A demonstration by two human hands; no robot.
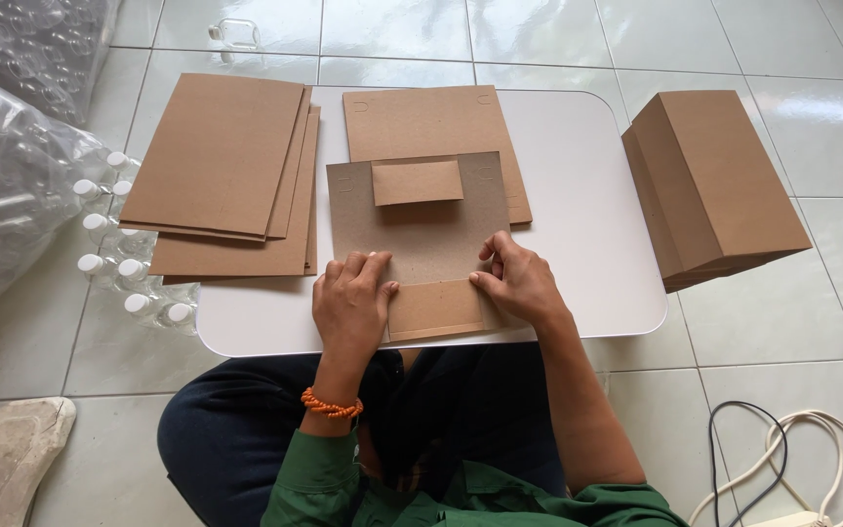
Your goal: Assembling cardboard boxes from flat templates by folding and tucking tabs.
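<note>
Cardboard sheet (421,239) lies flat at the near middle of the white bench (587,244), its near flap (434,309) folded up over it. Left hand (351,303) presses flat with fingers together on the flap's left edge; right hand (517,281) pins the right edge with bent fingertips, seemingly to hold the crease. Far flap (418,182) is already folded in. Flat cardboard stack (226,176) sits left, folded boxes (714,185) right, bagged plastic bottles (119,254) on the floor left; nothing blocks either hand.

A flat grey-brown cardboard sheet (421,234) lies at the bench's near edge, centre. Its far flap is folded in over it; its near flap also lies folded inward, pressed flat, overlapping a second sheet beyond.
</note>
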